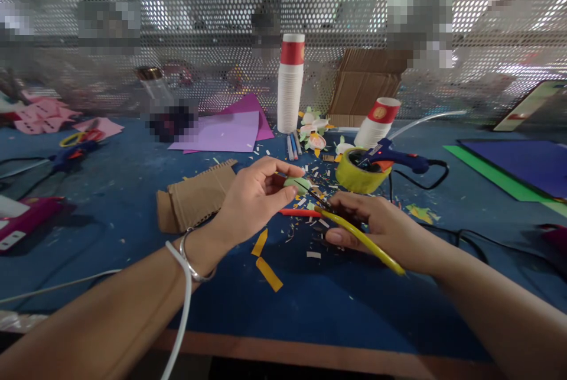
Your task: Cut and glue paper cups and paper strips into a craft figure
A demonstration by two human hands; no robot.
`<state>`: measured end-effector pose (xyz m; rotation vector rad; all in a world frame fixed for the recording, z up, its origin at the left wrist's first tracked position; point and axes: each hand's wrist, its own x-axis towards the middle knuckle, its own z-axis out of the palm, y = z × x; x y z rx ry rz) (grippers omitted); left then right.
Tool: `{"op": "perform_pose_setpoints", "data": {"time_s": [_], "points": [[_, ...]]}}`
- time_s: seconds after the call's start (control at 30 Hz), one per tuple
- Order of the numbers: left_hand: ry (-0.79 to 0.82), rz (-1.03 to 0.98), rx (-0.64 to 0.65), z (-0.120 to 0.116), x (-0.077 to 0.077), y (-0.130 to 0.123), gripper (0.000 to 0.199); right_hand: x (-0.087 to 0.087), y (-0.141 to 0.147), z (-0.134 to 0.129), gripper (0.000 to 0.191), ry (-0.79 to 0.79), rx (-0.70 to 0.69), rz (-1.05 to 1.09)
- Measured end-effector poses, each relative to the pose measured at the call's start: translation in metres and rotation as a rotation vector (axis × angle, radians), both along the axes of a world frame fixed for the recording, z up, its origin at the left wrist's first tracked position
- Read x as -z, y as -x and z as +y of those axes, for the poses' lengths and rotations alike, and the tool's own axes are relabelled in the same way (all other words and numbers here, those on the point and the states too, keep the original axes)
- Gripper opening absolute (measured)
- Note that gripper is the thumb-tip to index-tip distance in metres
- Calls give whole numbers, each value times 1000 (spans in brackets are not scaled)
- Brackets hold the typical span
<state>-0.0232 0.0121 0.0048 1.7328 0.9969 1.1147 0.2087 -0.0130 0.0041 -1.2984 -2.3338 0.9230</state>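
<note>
Forearms; scissors at green piece

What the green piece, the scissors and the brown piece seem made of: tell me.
Green piece in the left hand: probably paper, matte and pale. Scissors in the right hand: yellow handle probably plastic, having a soft sheen; slim dark blades likely metal. Brown piece: corrugated cardboard by its look, matte, with a ridged edge.

Scissors at green piece, probably paper
</note>
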Motion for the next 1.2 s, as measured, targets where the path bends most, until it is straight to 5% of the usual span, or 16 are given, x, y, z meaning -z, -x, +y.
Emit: {"op": "perform_pose_setpoints", "data": {"time_s": [1.2], "points": [[78,7,107,-2,-1,1,26,1,5,-4,39,-83,17,-35]]}}
